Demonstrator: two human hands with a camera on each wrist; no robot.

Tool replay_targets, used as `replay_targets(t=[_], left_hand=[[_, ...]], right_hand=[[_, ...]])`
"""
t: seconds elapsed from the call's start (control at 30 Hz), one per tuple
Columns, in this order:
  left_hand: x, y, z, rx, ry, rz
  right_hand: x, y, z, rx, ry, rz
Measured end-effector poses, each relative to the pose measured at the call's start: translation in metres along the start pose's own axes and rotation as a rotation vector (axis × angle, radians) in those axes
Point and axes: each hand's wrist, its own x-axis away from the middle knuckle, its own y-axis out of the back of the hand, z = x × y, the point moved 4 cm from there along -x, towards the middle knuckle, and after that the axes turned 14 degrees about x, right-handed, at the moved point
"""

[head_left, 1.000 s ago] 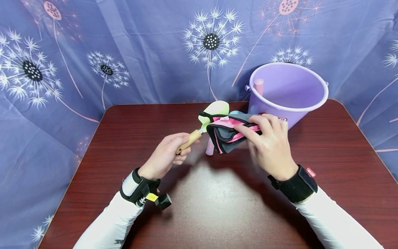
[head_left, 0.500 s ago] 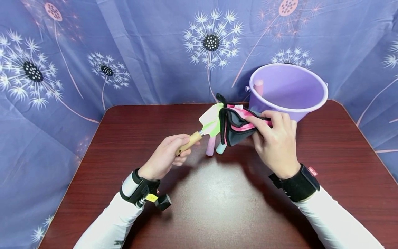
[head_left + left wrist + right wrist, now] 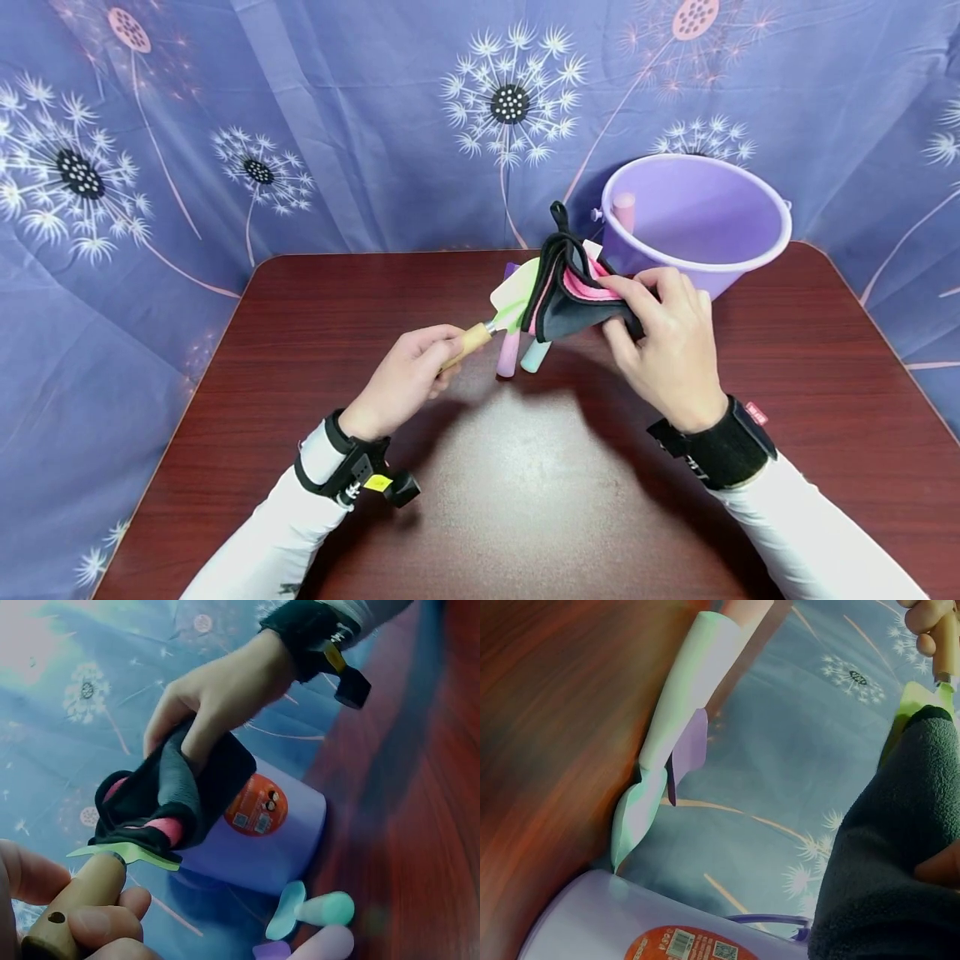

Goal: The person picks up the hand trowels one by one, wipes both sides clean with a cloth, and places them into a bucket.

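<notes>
I have room over the near table (image 3: 525,525); farther in, the green trowel (image 3: 512,304) and gray-and-pink cloth (image 3: 577,317) bar the middle, the purple bucket (image 3: 697,217) the far right.

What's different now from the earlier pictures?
The right hand has moved the dark, pink-lined cloth a little to the right and turned it, so its black loop now points up in the head view. The mint handle, hidden behind the cloth at first, now shows. Nothing was let go or newly grabbed. The left hand still holds the green trowel, and the purple bucket stayed put.
</notes>
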Motion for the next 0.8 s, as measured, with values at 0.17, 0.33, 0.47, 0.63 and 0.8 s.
replay_targets(t=[0.17,0.33,0.47,0.63,0.8], left_hand=[[0.001,0.0,-0.002,-0.16,-0.058,-0.016],[0.0,0.0,-0.002,-0.244,-0.077,-0.02],[0.0,0.001,-0.001,-0.265,-0.084,-0.015],[0.0,0.001,0.0,-0.281,-0.088,-0.009],[0.0,0.001,-0.001,-0.274,-0.089,-0.004]], right_hand=[[-0.001,0.001,0.004,-0.017,0.016,0.013],[-0.003,0.001,0.009,-0.008,0.077,0.015],[-0.004,0.001,0.015,0.007,0.14,0.015],[-0.004,0.002,0.021,0.017,0.201,0.002],[-0.004,0.002,0.026,0.013,0.238,-0.02]])
